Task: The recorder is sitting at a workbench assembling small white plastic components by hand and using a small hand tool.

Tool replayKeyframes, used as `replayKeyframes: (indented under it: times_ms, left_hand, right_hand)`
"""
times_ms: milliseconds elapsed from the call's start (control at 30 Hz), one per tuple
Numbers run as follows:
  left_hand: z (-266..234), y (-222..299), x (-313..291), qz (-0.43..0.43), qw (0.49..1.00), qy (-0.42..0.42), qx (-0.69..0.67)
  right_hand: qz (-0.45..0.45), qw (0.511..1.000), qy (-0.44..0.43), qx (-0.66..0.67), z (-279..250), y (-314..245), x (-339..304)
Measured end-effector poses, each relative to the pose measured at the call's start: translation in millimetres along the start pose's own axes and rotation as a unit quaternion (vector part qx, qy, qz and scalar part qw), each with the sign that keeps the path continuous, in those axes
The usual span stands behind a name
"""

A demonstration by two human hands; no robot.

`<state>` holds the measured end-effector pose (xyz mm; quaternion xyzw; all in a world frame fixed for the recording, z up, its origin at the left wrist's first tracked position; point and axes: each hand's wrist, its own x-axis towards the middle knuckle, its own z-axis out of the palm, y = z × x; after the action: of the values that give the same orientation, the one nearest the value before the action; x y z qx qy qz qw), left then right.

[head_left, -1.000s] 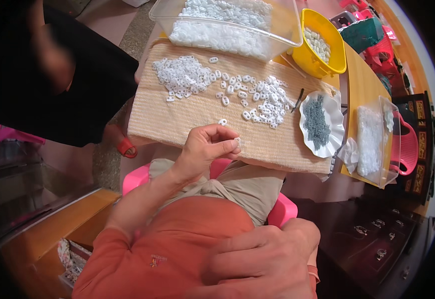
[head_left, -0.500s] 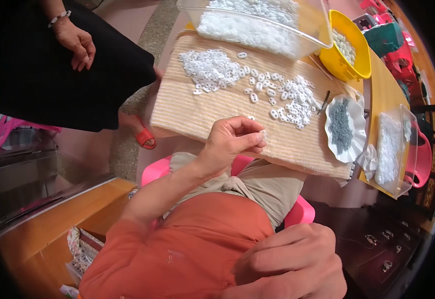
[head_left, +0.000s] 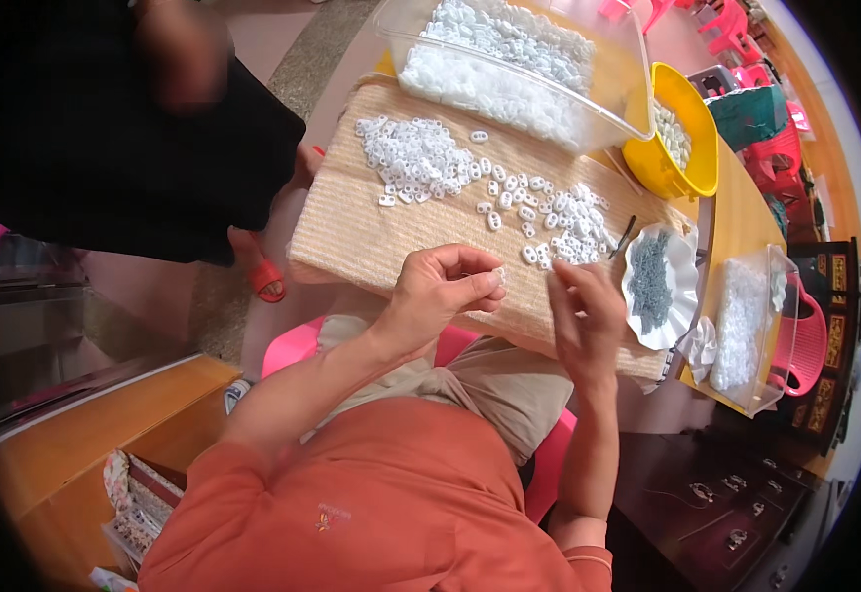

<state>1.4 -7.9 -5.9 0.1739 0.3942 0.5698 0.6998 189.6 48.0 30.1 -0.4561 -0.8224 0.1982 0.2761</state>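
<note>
Cloth-covered surface (head_left: 351, 242), with two-holed white pieces (head_left: 578, 222) heaped beyond your hands.
Your left hand (head_left: 435, 293) pinches a small white piece (head_left: 498, 274) at its fingertips, above the near edge; your right hand (head_left: 590, 316), blurred, lies between it and the scalloped white dish (head_left: 685, 318) of grey pieces (head_left: 652, 281); whether it grips anything cannot be told. For sound control, a light, steady left pinch should leave the piece's free edge exposed.

head: left fisheye | head-worn | faces steeply down | near, over worktable (head_left: 341, 232)
</note>
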Motion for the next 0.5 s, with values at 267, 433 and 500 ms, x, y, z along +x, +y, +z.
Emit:
replayKeyframes:
  times_ms: [267,433,500]
  left_hand:
    - [-5,-1,2,0.001,1.0,0.01,-0.012]
    - [-6,0,4,0.002,1.0,0.009,-0.016]
    - [-6,0,3,-0.003,1.0,0.013,-0.01]
  right_hand:
    - [0.022,0.985,-0.037,-0.166,39,14,11]
    - [0.026,0.992,-0.026,-0.118,39,15,12]
    - [0.006,0.993,-0.025,-0.113,38,13,12]
